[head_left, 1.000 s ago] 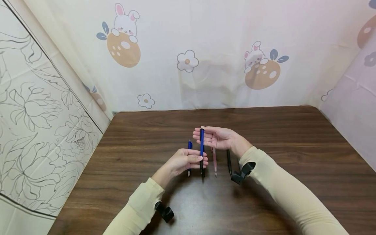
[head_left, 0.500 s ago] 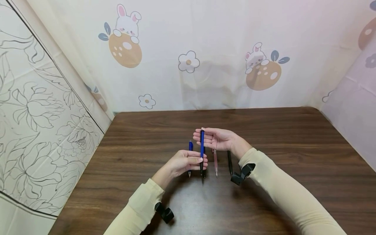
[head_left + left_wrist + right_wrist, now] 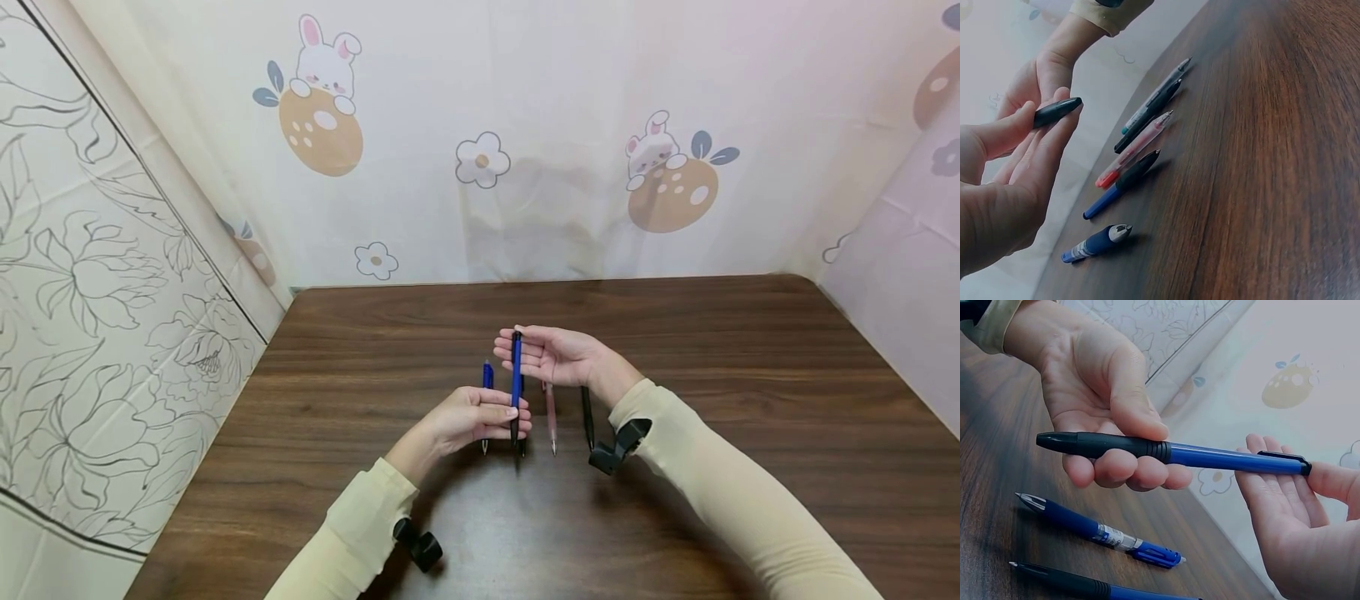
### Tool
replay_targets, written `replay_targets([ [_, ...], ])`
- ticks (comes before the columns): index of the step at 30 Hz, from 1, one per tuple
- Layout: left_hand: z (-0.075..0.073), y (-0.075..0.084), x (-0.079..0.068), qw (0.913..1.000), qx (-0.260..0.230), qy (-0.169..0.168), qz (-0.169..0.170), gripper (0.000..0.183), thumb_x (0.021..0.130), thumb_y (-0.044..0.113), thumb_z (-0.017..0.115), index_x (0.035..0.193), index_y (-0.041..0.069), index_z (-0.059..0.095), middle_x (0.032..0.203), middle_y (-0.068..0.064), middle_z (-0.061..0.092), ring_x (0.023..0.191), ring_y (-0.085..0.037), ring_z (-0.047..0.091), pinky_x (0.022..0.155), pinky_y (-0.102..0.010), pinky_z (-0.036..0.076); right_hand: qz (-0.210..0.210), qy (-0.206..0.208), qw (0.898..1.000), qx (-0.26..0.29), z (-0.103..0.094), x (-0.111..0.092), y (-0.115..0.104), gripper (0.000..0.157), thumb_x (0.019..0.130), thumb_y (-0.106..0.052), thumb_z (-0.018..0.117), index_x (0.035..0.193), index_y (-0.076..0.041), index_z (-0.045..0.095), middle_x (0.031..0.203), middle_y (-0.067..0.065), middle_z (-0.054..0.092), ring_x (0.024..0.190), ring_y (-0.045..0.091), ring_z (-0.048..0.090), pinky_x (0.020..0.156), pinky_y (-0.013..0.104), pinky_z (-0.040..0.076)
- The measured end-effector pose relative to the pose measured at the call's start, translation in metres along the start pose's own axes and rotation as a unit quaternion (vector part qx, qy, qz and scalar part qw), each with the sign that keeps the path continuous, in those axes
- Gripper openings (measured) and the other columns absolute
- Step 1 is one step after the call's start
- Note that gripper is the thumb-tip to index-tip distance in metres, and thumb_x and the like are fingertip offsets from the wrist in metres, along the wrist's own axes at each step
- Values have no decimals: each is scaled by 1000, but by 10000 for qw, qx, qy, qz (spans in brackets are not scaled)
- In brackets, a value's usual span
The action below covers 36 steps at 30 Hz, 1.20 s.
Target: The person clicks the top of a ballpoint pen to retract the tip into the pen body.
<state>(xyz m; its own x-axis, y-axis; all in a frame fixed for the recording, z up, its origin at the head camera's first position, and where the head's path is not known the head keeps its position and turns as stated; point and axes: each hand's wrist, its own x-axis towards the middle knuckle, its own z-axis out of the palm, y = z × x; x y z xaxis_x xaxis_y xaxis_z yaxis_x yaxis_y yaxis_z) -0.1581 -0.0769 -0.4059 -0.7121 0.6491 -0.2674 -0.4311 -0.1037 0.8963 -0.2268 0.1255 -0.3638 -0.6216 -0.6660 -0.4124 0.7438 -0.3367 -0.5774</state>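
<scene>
A ballpoint pen [image 3: 517,371] with a blue barrel and black grip is held up over the table between both hands. My left hand [image 3: 463,419] pinches its black grip [image 3: 1104,443], thumb on top and fingers beneath. My right hand [image 3: 566,357] lies palm up with straight fingers under the barrel's clip end, and its thumb touches the pen's end. No metal point shows at the tip in the right wrist view. Below on the table lie a blue pen [image 3: 1097,531] with a silver tip and a matching blue-and-black pen [image 3: 1124,182].
Beside these, a clear pink pen [image 3: 1138,149], a black pen [image 3: 1149,115] and a clear pen [image 3: 1160,92] lie roughly parallel on the brown wooden table [image 3: 750,375]. A patterned curtain [image 3: 540,225] hangs behind the table's far edge.
Both hands keep almost the same pose around the raised pen. The left hand has shifted very slightly down in the head view.
</scene>
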Motion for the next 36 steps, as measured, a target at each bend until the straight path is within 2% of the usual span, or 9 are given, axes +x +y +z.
replay_targets([
  [6, 1, 3, -3, 9998, 180, 71, -64, 40, 96, -4, 50, 129, -23, 42, 111, -21, 69, 91, -14, 71, 99, -43, 52, 22, 35, 10000, 33, 0, 0, 1, 27, 102, -20, 48, 106, -4, 68, 107, 11, 73, 103, 19, 70, 92, 32, 57],
  [11, 4, 6, -5, 9977, 547, 389, -58, 37, 94, -2, 55, 124, -21, 49, 100, -13, 73, 89, -14, 71, 94, -41, 55, 29, -27, 10000, 49, 1, 1, 2, 27, 102, -20, 48, 106, -4, 69, 108, 10, 73, 103, 19, 70, 92, 32, 57],
  [18, 9, 7, -6, 9910, 1080, 787, 103, 31, 91, 0, 60, 117, -18, 56, 108, -27, 70, 88, -14, 72, 90, -40, 58, 68, -31, 9999, 74, 1, 2, 4, 30, 103, -20, 43, 105, -4, 68, 106, 11, 73, 101, 18, 70, 91, 32, 57],
  [25, 14, 10, -7, 9823, 1395, 1219, 271, 28, 89, 1, 64, 113, -14, 61, 103, -26, 71, 83, -15, 73, 84, -38, 60, 75, -153, 9999, -30, 1, 2, 4, 29, 103, -21, 43, 106, -5, 67, 106, 9, 73, 102, 17, 70, 92, 31, 57],
  [29, 15, 12, -7, 9788, 1398, 1469, 293, 28, 88, 0, 65, 112, -14, 61, 100, -25, 72, 82, -15, 73, 82, -37, 61, 89, -141, 9998, -56, 0, 3, 4, 31, 103, -22, 43, 104, -5, 68, 106, 8, 73, 102, 17, 70, 96, 31, 55],
  [33, 16, 13, -5, 9748, 1359, 1740, 309, 27, 87, -1, 66, 110, -14, 63, 96, -22, 73, 78, -13, 72, 84, -41, 59, 115, -147, 9998, -50, 0, 3, 3, 31, 103, -22, 43, 104, -5, 69, 106, 8, 73, 103, 17, 69, 103, 31, 51],
  [36, 14, 11, -4, 9717, 1398, 1871, 343, 26, 87, 0, 67, 108, -13, 64, 95, -20, 74, 76, -11, 71, 86, -43, 59, 142, -185, 9997, -32, -1, 4, 2, 30, 103, -22, 43, 107, -5, 68, 107, 9, 73, 103, 18, 69, 112, 32, 43],
])
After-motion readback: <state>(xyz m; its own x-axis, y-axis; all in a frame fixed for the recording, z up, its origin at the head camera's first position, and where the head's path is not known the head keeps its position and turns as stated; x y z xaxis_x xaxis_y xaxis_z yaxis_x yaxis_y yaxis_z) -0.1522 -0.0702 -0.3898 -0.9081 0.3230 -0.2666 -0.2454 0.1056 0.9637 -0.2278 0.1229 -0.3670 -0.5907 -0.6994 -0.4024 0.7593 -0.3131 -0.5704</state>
